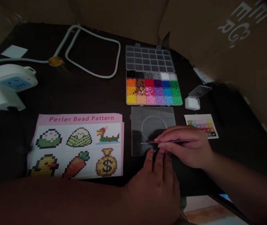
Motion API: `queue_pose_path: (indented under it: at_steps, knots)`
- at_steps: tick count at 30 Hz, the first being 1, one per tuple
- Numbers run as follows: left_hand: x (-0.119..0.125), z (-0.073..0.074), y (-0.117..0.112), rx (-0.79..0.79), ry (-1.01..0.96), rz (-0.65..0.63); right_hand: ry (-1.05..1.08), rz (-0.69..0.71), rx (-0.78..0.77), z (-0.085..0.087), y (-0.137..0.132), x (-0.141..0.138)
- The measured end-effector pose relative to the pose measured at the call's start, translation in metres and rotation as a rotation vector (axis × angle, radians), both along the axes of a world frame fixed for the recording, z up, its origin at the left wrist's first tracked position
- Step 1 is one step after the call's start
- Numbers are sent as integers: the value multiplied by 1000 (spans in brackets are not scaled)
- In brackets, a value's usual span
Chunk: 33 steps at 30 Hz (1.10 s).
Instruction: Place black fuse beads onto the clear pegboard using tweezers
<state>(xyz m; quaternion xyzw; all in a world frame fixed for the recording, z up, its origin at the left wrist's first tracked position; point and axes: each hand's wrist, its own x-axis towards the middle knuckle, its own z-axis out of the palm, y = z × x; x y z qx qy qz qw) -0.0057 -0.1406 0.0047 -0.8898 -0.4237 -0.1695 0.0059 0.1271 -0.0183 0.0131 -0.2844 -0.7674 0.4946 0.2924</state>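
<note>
My right hand pinches thin tweezers that lie level, their tip over the lower left of a clear square pegboard. My left hand rests palm down at the pegboard's near edge, fingers stretched out and touching it. Beyond the pegboard stands an open bead box with compartments of many colours, its clear lid folded back. A pink sheet headed "Perler Bead Pattern" lies to the left with several pixel pictures.
A small white tub of beads with its lid beside it and a colour chart card lie right of the pegboard. A white power strip and looping cable lie at the back left. Cardboard walls stand behind the dark table.
</note>
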Motion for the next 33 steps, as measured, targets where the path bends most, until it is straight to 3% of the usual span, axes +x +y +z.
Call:
queue_pose_path:
  at_steps: [13, 27, 33]
  knots:
    - [0, 1, -2, -20, 28, -9, 9, -38, -56, 1, 2, 0]
    - [-2, 4, 0, -18, 51, -20, 105, -132, -451, 0, 6, 1]
    - [-2, 2, -1, -16, 49, -29, 180, -88, -546, -8, 10, 10]
